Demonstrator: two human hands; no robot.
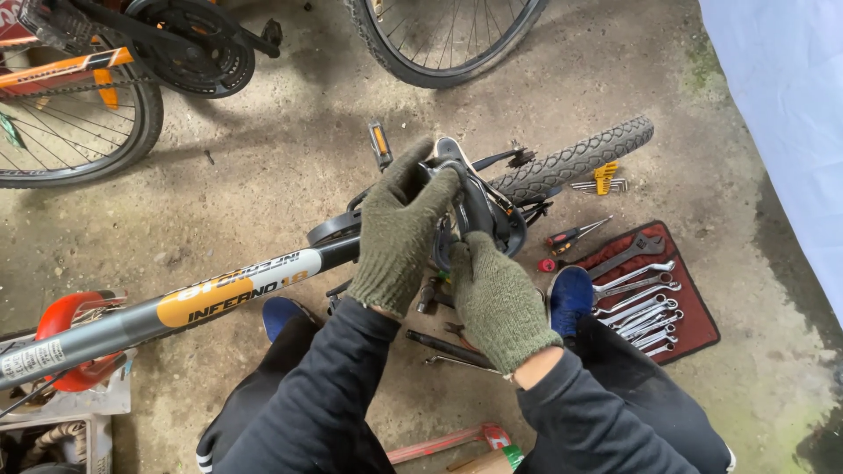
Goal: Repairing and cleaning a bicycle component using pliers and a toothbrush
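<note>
- Left hand [399, 233], in a green knit glove, fingers curled over the top of the crankset [479, 215] at frame centre.
- Right hand [496, 298], gloved, fingers closed around the crankset's lower edge.
- Wrench roll [694, 325] lies right of the hands.
- Grey bike frame [219, 294] runs left.

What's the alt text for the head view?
Two green-gloved hands, left hand and right hand, grip the crank area of an upturned bicycle on a concrete floor. Wrenches lie on a red tool roll at right.
</note>
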